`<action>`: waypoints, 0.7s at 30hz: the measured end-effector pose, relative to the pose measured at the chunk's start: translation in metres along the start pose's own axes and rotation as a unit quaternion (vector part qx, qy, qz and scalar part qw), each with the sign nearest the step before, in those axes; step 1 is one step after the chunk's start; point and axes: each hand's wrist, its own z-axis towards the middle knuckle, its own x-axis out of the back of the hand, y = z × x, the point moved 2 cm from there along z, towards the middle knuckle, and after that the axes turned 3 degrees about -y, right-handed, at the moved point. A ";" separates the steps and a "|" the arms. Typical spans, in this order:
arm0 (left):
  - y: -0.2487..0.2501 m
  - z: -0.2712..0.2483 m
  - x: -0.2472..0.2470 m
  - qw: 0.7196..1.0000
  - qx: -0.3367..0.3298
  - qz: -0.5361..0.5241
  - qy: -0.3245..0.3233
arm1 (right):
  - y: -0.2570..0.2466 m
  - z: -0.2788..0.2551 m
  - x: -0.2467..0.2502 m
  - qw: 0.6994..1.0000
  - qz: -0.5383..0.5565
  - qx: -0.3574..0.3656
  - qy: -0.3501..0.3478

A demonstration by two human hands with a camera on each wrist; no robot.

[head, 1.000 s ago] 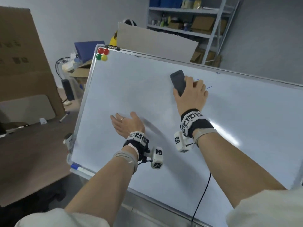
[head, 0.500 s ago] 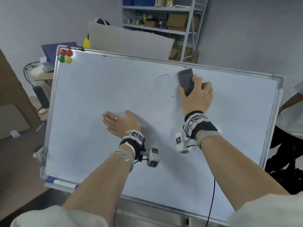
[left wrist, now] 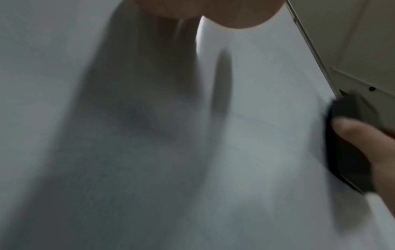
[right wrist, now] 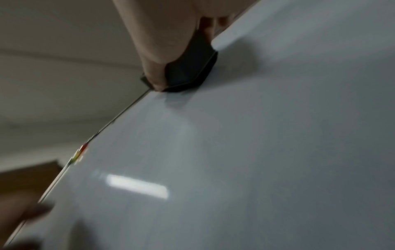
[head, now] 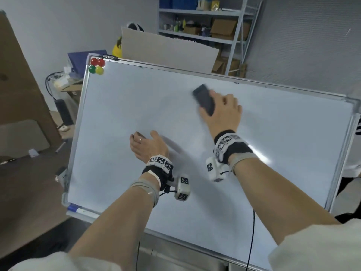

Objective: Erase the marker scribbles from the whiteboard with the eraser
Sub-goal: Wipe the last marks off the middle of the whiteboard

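The person's right hand (head: 222, 114) grips a dark rectangular eraser (head: 204, 101), fingers curled over its back, and presses it flat against the upper middle of the white, metal-framed whiteboard (head: 273, 153). The left hand (head: 148, 146) rests open on the board's centre, fingers relaxed and loosely spread, steadying it. No scribbles show on the visible surface, though motion blur could hide faint traces. The likely risk is that a fast, light stroke skips a mark, or that the tilted board shifts if the bracing palm slips. 4 round magnets (head: 96, 65) cluster at the top left corner; a blue-capped marker (head: 78, 209) lies in the tray.
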 end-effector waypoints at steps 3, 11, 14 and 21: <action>-0.004 0.001 0.000 0.999 -0.016 -0.015 -0.034 | 0.026 0.014 0.014 0.990 0.001 -0.129 0.058; -0.007 0.017 0.010 0.999 -0.006 -0.006 -0.032 | -0.047 0.002 -0.016 0.992 0.004 0.087 -0.089; -0.007 0.014 0.009 0.999 -0.010 -0.011 -0.042 | -0.045 -0.001 -0.014 0.991 -0.016 0.099 -0.087; -0.007 0.003 0.004 0.998 -0.026 -0.011 -0.052 | 0.016 0.004 0.005 0.996 -0.019 -0.078 0.028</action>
